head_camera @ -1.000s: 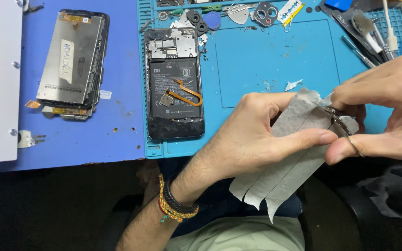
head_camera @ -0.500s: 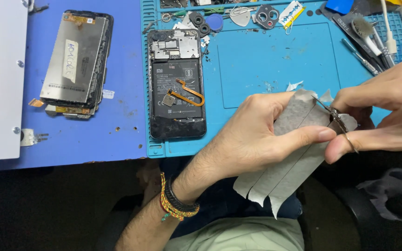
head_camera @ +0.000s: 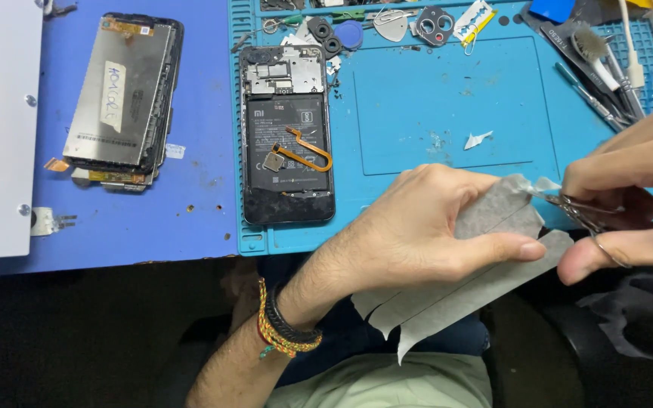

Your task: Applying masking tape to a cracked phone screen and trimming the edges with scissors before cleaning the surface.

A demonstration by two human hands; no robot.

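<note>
**Grey sheet held and met by scissors at the near edge of the repair mat**

A grey sheet (head_camera: pixel 485 261), already slit into strips at its lower end, is pinched between the thumb and fingers of the left hand (head_camera: pixel 425 234), just below the near edge of the blue repair mat (head_camera: pixel 447 113). The right hand (head_camera: pixel 636 196) is closed around small scissors (head_camera: pixel 587 219), whose tips are seen touching the sheet's upper right corner. On the mat's left part an opened phone (head_camera: pixel 287 136) is laid, back exposed, with an orange flex cable on its battery. Left of the mat, on the table (head_camera: pixel 198 219), a detached screen assembly (head_camera: pixel 122 98) is set face down. Tools are gathered along the mat's far and right edges.
</note>
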